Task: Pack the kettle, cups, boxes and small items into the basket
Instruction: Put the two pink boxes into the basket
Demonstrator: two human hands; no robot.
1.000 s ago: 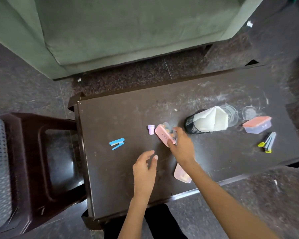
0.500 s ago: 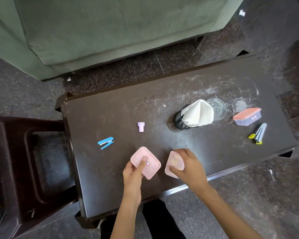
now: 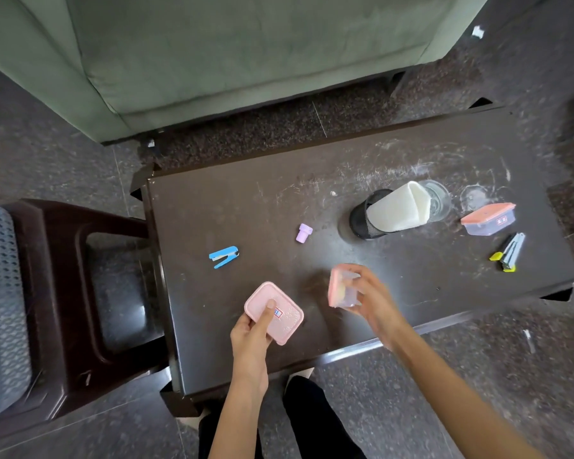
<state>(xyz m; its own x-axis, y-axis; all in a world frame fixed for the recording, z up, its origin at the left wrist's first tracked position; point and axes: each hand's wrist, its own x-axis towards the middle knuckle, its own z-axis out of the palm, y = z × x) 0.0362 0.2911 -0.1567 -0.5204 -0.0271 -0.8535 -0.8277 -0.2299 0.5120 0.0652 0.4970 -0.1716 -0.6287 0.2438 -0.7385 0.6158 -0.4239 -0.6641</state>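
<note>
Head view showed the left hand [image 3: 251, 332] gripping a pink lidded box [image 3: 274, 313] near the front edge of the dark table [image 3: 229, 210], thumb pressed across its lid, much as it had half a second before. What had changed was the right hand [image 3: 367, 301]: where it had been closing over a second pink box flat on the table, it now grasped that clear box with pink lid [image 3: 342, 289] lifted and tipped on edge, apart from the table surface. That suggested both boxes were picked up and ready to travel to the grey perforated basket [image 3: 0, 303], which sat on a dark plastic chair [image 3: 80, 293] at the far left, well apart from the hands. Left on the table were a blue stapler [image 3: 224, 256], a small lilac cap [image 3: 304, 232], a black mesh holder [image 3: 367, 220] with a white container [image 3: 398, 210] leaning out of it, a glass cup [image 3: 439, 198] behind, an orange-lidded box [image 3: 489, 218] and a grey-and-yellow stapler [image 3: 509, 252]. Most items seemingly remained to be packed; no kettle could be made out.
</note>
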